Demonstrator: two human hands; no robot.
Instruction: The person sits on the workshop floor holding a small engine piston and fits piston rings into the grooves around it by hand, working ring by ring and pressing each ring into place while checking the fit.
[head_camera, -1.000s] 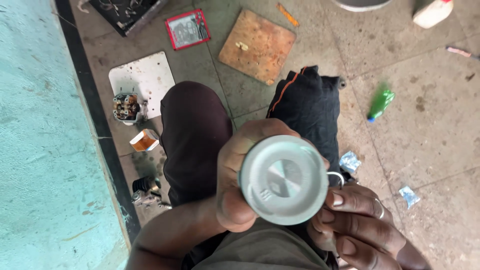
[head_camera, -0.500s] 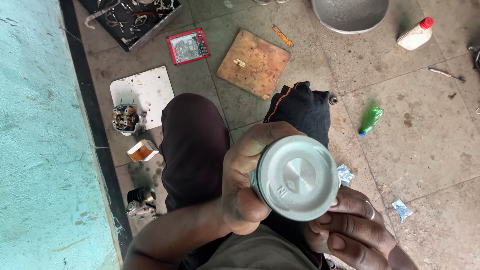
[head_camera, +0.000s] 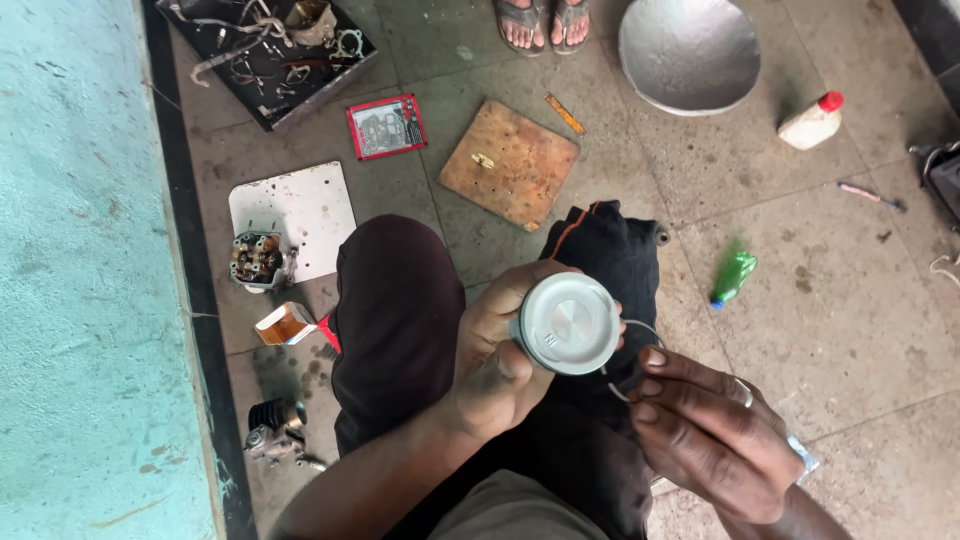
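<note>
My left hand (head_camera: 498, 355) grips a round grey metal piston (head_camera: 569, 323), its flat crown facing the camera. My right hand (head_camera: 705, 432) sits just right of it and pinches a thin metal ring (head_camera: 640, 330) that curves along the piston's right side. Both hands hover over my knees, which wear dark trousers (head_camera: 400, 310). A ring shows on one finger of my right hand.
On the stone floor lie a wooden board (head_camera: 510, 162), a white plate (head_camera: 295, 212) with a small engine part (head_camera: 256, 260), a black tray of parts (head_camera: 270, 55), a metal bowl (head_camera: 688, 50), a white bottle (head_camera: 812, 122), a green bottle (head_camera: 733, 276). Another person's sandalled feet (head_camera: 545, 22) stand at the top.
The view has pulled back, so the piston looks smaller and more floor shows. My right hand's fingers have come up to the thin ring at the piston's right side.
</note>
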